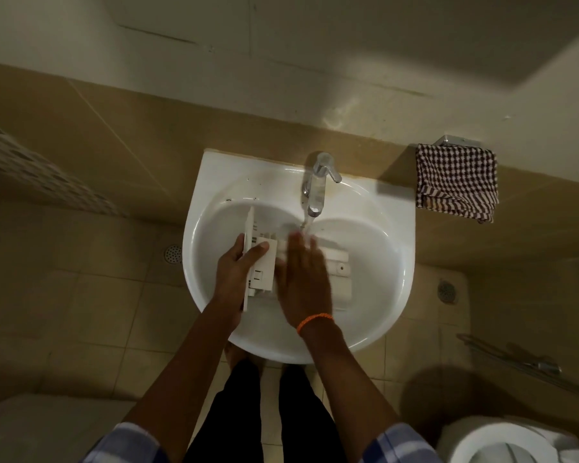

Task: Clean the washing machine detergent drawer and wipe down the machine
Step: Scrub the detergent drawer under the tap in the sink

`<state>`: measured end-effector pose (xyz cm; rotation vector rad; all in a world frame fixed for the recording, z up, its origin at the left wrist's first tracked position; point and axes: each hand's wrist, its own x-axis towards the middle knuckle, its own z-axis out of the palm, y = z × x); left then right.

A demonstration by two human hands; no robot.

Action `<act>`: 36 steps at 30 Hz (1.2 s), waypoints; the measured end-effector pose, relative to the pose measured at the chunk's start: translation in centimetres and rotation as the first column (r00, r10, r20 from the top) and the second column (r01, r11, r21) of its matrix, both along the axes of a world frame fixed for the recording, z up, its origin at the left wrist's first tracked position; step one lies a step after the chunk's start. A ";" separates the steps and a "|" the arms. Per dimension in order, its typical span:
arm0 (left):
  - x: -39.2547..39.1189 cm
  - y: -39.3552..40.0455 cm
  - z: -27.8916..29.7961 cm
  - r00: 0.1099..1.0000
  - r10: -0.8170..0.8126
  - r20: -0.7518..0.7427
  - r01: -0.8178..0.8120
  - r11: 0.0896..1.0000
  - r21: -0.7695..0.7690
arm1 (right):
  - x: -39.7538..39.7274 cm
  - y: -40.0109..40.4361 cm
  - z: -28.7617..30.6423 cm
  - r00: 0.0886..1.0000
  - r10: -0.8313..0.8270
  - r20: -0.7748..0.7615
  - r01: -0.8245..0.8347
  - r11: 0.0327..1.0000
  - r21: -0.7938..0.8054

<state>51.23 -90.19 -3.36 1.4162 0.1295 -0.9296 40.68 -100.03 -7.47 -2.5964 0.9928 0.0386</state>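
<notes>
The white detergent drawer (pixel 263 262) lies across the bowl of the white sink (pixel 391 235), its flat front panel standing on edge at the left. My left hand (pixel 238 272) grips the drawer at that front panel, thumb over the top of a compartment. My right hand (pixel 303 279) lies flat over the middle of the drawer with fingers straight, blurred from motion, fingertips under the water stream. The chrome tap (pixel 318 185) runs water onto the drawer. Whether anything lies under my right palm is hidden.
A checked cloth (pixel 457 182) hangs on a wall holder right of the sink. A toilet (pixel 502 442) stands at the lower right, with a metal rail (pixel 515 362) above it. Floor drains (pixel 173 253) sit on both sides of the sink.
</notes>
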 end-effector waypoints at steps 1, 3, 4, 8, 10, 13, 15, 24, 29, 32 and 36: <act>-0.1 0.0 0.0 1.000 -0.001 -0.003 0.001 1.000 0.000 | 0.1 0.5 0.4 0.996 0.085 0.025 -0.085 0.996 0.014; 0.2 0.4 0.3 1.000 0.002 -0.028 -0.002 1.000 -0.005 | -0.5 -0.1 1.2 0.980 0.196 0.045 -0.197 0.980 0.025; 0.4 0.7 0.5 0.999 0.002 -0.039 -0.002 1.000 -0.010 | -1.2 -0.9 1.2 0.979 0.199 0.039 -0.200 0.980 0.024; 1.4 2.1 1.6 1.000 0.007 -0.020 -0.008 0.999 -0.040 | -5.2 -4.7 0.1 0.996 -0.086 -0.022 0.087 0.993 0.079; 1.5 2.3 2.0 1.000 -0.009 0.007 0.009 0.999 -0.052 | -5.1 -4.0 0.4 0.989 -0.146 -0.033 0.148 0.987 0.068; 1.0 2.0 2.1 0.997 -0.071 0.035 0.072 0.996 -0.043 | -2.4 -1.3 2.3 0.999 -0.041 0.032 0.041 0.999 -0.005; 0.8 2.2 2.1 0.986 -0.146 0.080 0.150 0.988 -0.040 | -0.9 -0.9 3.6 0.989 0.091 0.120 -0.102 0.991 0.086; 2.0 4.6 3.2 0.751 -0.587 0.303 0.624 0.780 -0.035 | -0.4 -7.6 9.0 0.989 0.145 0.002 -0.135 0.914 0.382; 2.3 4.3 4.1 0.837 -0.503 -0.216 0.496 0.863 -0.092 | -2.5 -4.4 9.2 0.955 0.238 0.178 -0.254 0.965 0.072; 2.0 4.6 4.6 0.826 -0.417 -0.379 0.440 0.897 -0.028 | -4.1 -0.6 7.9 0.901 0.384 0.203 -0.312 0.897 -0.314; 1.8 5.3 4.4 0.852 -0.353 -0.387 0.420 0.902 0.102 | -5.5 2.8 5.9 0.914 0.348 0.207 -0.226 0.862 -0.453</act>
